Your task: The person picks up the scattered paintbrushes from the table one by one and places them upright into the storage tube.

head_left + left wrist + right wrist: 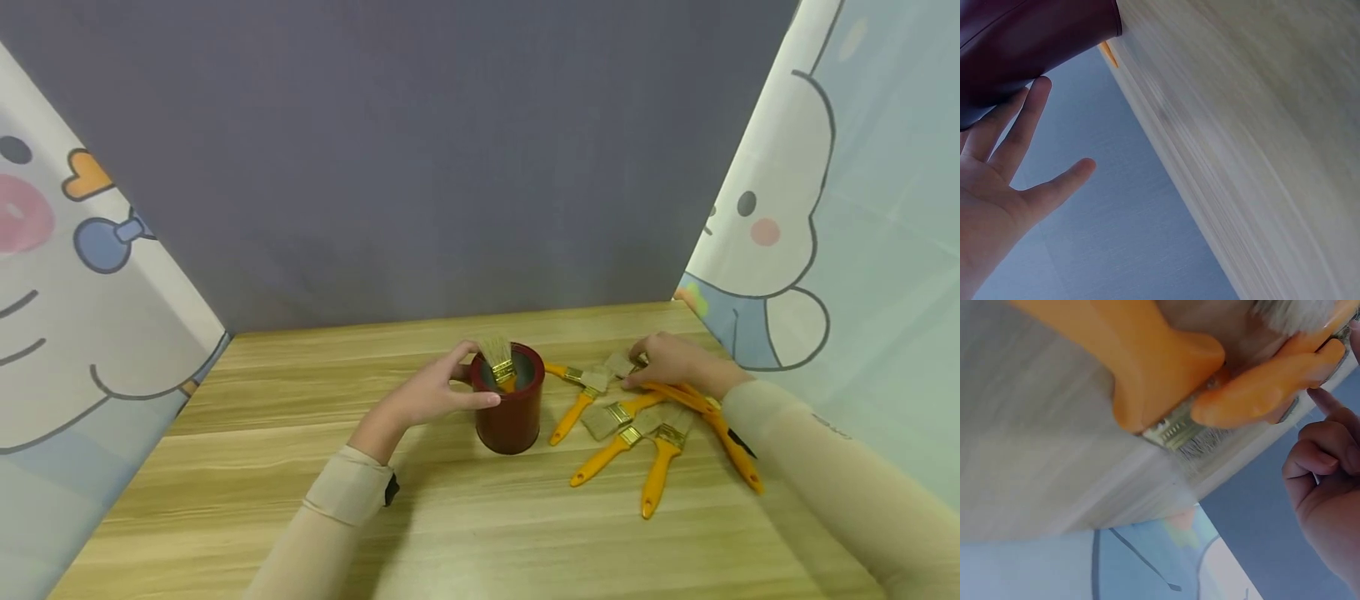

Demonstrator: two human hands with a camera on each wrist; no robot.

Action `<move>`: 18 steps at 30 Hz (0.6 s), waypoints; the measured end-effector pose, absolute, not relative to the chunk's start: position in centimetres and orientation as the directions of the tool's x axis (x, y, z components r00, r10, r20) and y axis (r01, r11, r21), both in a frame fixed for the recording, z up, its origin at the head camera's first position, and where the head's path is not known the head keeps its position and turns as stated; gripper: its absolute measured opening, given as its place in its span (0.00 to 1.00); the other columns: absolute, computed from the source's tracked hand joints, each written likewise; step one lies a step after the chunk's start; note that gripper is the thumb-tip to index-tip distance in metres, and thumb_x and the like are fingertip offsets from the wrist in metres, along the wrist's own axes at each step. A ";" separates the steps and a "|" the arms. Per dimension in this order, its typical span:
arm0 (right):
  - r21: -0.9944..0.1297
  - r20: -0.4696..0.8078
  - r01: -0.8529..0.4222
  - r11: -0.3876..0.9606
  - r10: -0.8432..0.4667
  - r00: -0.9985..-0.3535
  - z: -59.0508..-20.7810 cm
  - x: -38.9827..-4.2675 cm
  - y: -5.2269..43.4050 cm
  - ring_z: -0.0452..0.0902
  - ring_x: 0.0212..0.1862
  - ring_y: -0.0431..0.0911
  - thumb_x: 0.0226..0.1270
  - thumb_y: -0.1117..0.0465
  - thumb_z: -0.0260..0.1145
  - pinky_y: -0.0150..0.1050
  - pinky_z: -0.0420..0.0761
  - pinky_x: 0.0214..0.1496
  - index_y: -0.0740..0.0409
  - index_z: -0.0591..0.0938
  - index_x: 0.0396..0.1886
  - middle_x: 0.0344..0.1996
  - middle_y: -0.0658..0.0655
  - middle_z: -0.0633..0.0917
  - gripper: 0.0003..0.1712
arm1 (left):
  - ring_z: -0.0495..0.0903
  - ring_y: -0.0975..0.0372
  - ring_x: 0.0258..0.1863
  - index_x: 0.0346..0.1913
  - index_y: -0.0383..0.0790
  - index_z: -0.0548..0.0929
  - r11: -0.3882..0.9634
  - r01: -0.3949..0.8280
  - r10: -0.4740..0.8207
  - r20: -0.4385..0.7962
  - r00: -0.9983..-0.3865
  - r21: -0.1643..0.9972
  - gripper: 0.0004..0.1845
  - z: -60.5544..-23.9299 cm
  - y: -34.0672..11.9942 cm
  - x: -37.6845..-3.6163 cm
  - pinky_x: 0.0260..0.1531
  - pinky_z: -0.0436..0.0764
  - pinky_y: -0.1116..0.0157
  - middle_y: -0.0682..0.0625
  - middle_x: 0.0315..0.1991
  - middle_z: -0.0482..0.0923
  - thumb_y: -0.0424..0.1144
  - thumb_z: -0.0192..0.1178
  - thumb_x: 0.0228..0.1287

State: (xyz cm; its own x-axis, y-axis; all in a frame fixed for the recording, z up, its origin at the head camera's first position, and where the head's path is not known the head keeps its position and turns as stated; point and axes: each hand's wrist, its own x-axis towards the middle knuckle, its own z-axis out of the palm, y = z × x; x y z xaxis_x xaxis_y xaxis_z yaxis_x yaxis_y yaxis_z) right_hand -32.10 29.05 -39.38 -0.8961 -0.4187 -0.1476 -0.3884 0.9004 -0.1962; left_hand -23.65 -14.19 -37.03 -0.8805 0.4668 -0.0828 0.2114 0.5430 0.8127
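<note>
Your left hand rests against the red cup at frame centre, fingers straight and spread. One brush stands in it, bristles up. Your right hand lies on the brush pile at right, fingers curled on a brush; handles point mostly toward you.

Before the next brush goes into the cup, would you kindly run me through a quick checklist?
1. Dark red round cup upright on the wooden table: ok.
2. Left hand steadies the cup's side: ok.
3. Room in the cup, only one yellow-handled brush inside: ok.
4. Right hand on the pile of yellow-handled brushes: ok.
5. Single brush firmly gripped: cannot tell.
</note>
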 end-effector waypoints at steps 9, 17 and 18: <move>-0.231 -0.142 -0.379 0.896 -0.417 -0.898 -39.8 -32.2 29.0 0.88 0.52 0.62 0.65 0.37 0.77 0.59 0.86 0.55 0.64 0.91 0.50 0.50 0.66 0.91 0.33 | 0.74 0.50 0.76 0.78 0.60 0.64 0.550 0.207 0.460 -0.087 -0.884 0.809 0.47 -37.3 -14.2 -23.6 0.73 0.72 0.39 0.46 0.69 0.81 0.67 0.74 0.61; -0.352 -0.145 -0.300 0.887 -0.368 -0.919 -37.0 -32.2 28.3 0.73 0.25 0.43 0.68 0.48 0.75 0.41 0.78 0.33 0.71 0.87 0.53 0.24 0.54 0.88 0.29 | 0.72 0.49 0.77 0.79 0.60 0.63 0.558 0.204 0.462 -0.097 -0.881 0.805 0.48 -37.2 -14.4 -23.8 0.74 0.71 0.39 0.45 0.71 0.80 0.68 0.74 0.61; -0.364 -0.138 -0.291 0.885 -0.360 -0.923 -36.1 -32.1 28.0 0.69 0.22 0.42 0.69 0.49 0.74 0.40 0.75 0.31 0.71 0.87 0.54 0.20 0.54 0.86 0.29 | 0.73 0.49 0.77 0.78 0.60 0.64 0.555 0.209 0.465 -0.092 -0.880 0.805 0.48 -37.2 -14.5 -23.9 0.73 0.72 0.39 0.45 0.70 0.80 0.68 0.74 0.61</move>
